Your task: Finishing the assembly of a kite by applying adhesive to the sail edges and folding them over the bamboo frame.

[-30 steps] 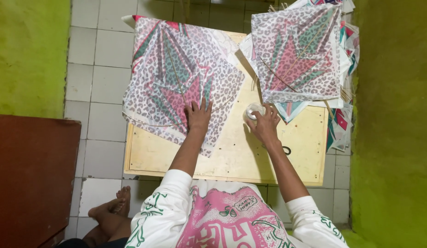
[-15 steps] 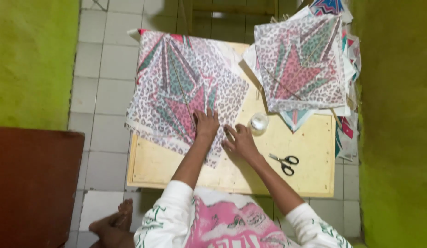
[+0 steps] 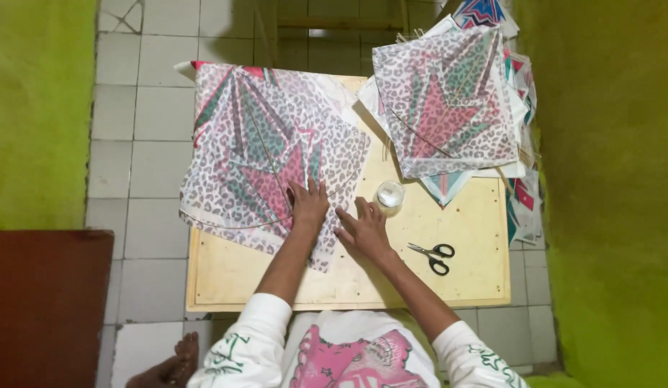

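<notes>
The right hand (image 3: 364,231) has moved. A moment ago it was up by the little white jar (image 3: 389,195); now it has come back nearer and to the left, and lies flat on the near right edge of the spotted kite (image 3: 273,154). It holds nothing, and its fingers are spread wide. The left hand (image 3: 308,204) has stayed pressed flat on the kite, also open. So both hands now press the kite down on the wooden table (image 3: 348,276). Both arms reach straight out. Scissors (image 3: 433,255) lie to the right. A stack of kites (image 3: 449,100) sits far right.
</notes>
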